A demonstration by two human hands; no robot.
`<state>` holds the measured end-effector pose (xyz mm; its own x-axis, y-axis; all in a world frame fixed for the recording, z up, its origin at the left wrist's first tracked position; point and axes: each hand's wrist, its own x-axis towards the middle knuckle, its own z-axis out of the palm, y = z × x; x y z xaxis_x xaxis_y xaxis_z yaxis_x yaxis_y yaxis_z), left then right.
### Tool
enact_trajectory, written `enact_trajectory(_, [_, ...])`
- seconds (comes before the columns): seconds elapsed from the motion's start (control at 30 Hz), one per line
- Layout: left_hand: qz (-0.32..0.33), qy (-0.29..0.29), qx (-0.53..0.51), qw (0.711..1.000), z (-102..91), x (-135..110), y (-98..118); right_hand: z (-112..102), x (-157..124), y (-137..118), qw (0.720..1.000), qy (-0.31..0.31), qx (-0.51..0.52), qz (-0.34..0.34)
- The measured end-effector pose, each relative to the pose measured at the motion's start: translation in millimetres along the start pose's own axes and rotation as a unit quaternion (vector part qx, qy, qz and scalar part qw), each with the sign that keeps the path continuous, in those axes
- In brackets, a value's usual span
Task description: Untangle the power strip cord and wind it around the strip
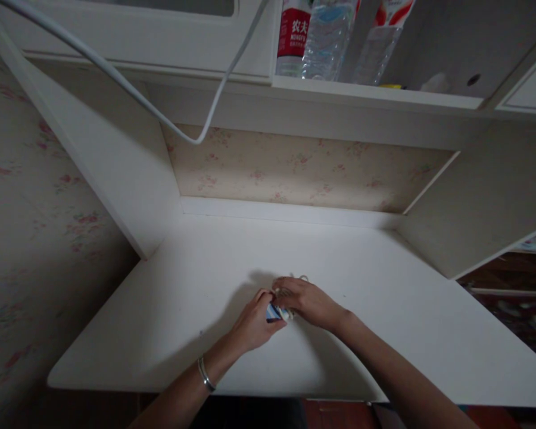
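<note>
A small blue-and-white striped thing [273,312], boxy in outline, is gripped by my left hand [255,322], with the thumb along its near side and the fingers at its far side. My right hand [304,301] bends over its right end, fingers closed. Whitish cord [288,315] shows at that end below the right fingers, and a thin pale loop [304,277] pokes out beyond the right knuckles. My fingers cover most of the striped thing, so its exact kind cannot be made out. Both hands are low over the white desk top [196,268].
Above the desk, an open shelf [384,94] holds several plastic bottles [328,42]. A white cable [161,116] hangs in a bend in front of the cabinet. White side panels [102,137] stand left and right. Flowered wallpaper [277,170] covers the back.
</note>
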<state>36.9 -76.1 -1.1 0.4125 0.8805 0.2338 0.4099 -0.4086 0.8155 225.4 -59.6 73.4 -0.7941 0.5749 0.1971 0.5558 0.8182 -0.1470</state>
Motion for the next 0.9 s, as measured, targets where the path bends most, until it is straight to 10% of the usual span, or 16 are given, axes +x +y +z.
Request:
enact_trajectory(0.23, [-0.036,0.102,-0.057,0.992,15.0,1,1,34,0,-3,0.990,0.044,0.076,0.111])
enact_trajectory(0.6, [-0.004,0.081,0.027,0.996,9.4,6,1,74,-30,-30,0.929,0.277,0.069,0.236])
enact_trajectory(0.9, [0.018,0.061,0.043,0.997,6.3,7,1,90,-54,-38,0.926,0.281,0.077,0.239])
